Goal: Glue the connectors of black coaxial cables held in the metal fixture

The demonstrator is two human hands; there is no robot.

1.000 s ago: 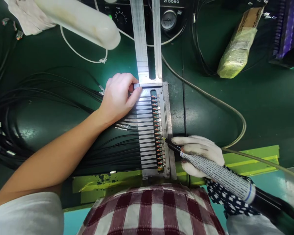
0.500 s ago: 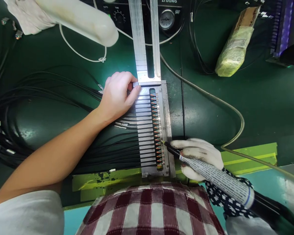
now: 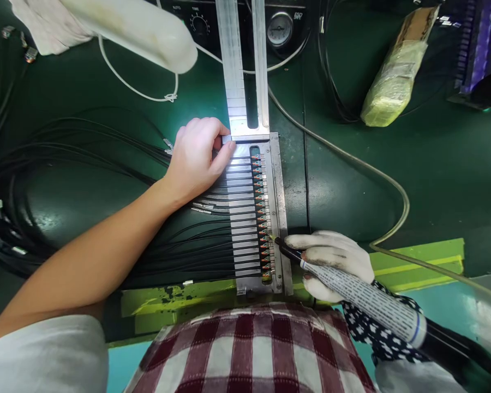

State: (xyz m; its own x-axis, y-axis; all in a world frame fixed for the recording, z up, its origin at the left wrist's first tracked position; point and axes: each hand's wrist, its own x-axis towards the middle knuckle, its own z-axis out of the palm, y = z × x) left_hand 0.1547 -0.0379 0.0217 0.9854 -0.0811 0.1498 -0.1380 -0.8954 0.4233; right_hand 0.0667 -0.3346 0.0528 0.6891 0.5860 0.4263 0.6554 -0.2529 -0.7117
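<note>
A metal fixture [image 3: 281, 218] lies on the green bench, holding a row of black cables [image 3: 243, 224] whose stripped colored wire ends meet small connectors along its slot. My bare left hand [image 3: 200, 158] pinches the fixture's top left edge, thumb and forefinger closed on it. In a stained white glove, my right hand [image 3: 337, 259] is wrapped round a glue bottle-like tool [image 3: 360, 295] with a printed label and black nozzle. The nozzle's tip touches or hovers just over the connectors in the lower half of the row; which one is unclear.
A slotted metal rail [image 3: 234, 71] runs up from the fixture to a black control box [image 3: 298, 27] with a gauge. A white lamp-like tube [image 3: 147, 33] hangs upper left. Coiled cables [image 3: 20, 218] lie left, a film-wrapped block [image 3: 393, 82] upper right, and a hose [image 3: 343, 155] curves across the right.
The nozzle tip and both hands stay in nearly the same place. Only a very slight shift of the whole view shows.
</note>
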